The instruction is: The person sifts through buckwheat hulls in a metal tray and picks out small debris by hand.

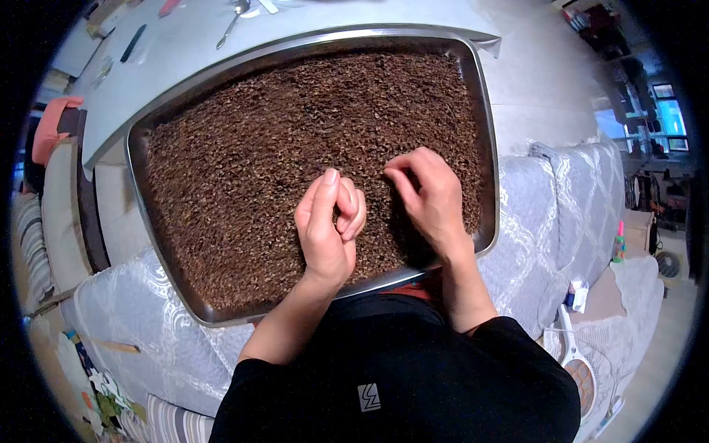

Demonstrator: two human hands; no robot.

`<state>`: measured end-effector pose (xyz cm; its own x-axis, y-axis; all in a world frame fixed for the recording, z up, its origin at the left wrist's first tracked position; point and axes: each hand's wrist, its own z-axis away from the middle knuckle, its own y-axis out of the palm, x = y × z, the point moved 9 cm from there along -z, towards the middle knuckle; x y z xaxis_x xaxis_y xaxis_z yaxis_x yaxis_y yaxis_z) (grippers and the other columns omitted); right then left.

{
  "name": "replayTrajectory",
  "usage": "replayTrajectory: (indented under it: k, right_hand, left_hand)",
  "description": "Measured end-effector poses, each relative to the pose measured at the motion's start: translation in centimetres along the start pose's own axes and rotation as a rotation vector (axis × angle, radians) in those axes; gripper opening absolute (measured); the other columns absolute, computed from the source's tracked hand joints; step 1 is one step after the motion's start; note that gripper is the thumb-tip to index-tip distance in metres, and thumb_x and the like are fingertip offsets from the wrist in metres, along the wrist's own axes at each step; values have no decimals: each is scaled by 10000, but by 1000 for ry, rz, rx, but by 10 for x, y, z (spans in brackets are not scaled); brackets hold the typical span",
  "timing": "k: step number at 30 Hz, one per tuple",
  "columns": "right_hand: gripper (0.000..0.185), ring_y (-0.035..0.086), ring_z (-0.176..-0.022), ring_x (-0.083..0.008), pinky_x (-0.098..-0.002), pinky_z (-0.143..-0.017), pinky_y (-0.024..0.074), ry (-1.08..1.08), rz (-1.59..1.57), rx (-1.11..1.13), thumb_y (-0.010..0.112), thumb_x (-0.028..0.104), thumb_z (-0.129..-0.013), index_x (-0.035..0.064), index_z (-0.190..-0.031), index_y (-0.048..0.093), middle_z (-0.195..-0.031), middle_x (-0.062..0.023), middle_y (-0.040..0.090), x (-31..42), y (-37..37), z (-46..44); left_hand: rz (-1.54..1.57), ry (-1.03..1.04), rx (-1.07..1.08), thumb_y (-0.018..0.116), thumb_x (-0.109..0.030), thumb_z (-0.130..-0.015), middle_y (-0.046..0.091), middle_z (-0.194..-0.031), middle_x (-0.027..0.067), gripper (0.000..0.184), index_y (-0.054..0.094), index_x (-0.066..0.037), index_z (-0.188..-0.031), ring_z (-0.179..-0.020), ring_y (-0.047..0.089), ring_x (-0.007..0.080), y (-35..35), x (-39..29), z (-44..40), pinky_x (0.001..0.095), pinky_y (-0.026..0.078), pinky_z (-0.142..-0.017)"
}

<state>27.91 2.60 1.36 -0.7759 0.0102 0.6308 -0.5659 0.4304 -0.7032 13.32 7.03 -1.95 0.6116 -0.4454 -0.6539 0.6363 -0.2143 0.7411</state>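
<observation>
A large metal tray (488,148) rests against my front, with its far side on the table. Dark brown, dry flaky bits (273,140) cover its bottom in a thick layer. Over the near middle of the tray, my left hand (330,225) is curled closed, thumb on top, and its palm is hidden. To its right, my right hand (428,196) is closed in a pinch, thumb against forefinger, above the bits. Whatever lies in either hand is too small or too hidden to name.
Beyond the tray is a white-covered table (310,15) with a spoon (234,23) and a dark, narrow object (133,43). A grey patterned sofa cover (572,199) lies on both sides of me. An electric swatter (578,373) is at the lower right.
</observation>
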Motion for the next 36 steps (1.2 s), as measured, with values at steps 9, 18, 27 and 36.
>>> replayTrajectory:
  k: [9,18,27,36]
  right_hand:
    - [164,515,-658,-7,-154,-543,376,706,-929,208,663,226,-973,72,-1028,647,-853,26,662,-32,7,20]
    - [166,503,-615,-8,-159,-502,355,713,-1072,267,700,217,-945,70,-1007,654,-807,36,642,-11,17,19]
    - [144,547,-723,-32,-183,-625,439,594,-894,175,660,115,-962,28,-1056,595,-848,12,628,3,14,18]
    - [177,546,-783,-97,-243,-695,445,85,-470,251,681,82,-926,9,-1087,673,-876,-18,579,35,-5,-6]
  left_hand:
    - [-103,-62,-26,532,-176,-1037,415,-608,-68,225,646,18,-1047,-476,315,14,0,10,3,198,213,-424]
    - [-453,-56,-42,671,-91,-962,684,-887,-1,243,699,-19,-1192,-716,513,-4,1,17,4,162,424,-640]
    - [-275,-79,-51,617,-144,-999,539,-676,-46,175,664,7,-1074,-495,362,-3,-8,15,0,180,223,-446]
    - [-399,-60,49,630,-169,-993,522,-685,-65,143,647,-28,-996,-558,391,-14,-4,21,2,175,284,-490]
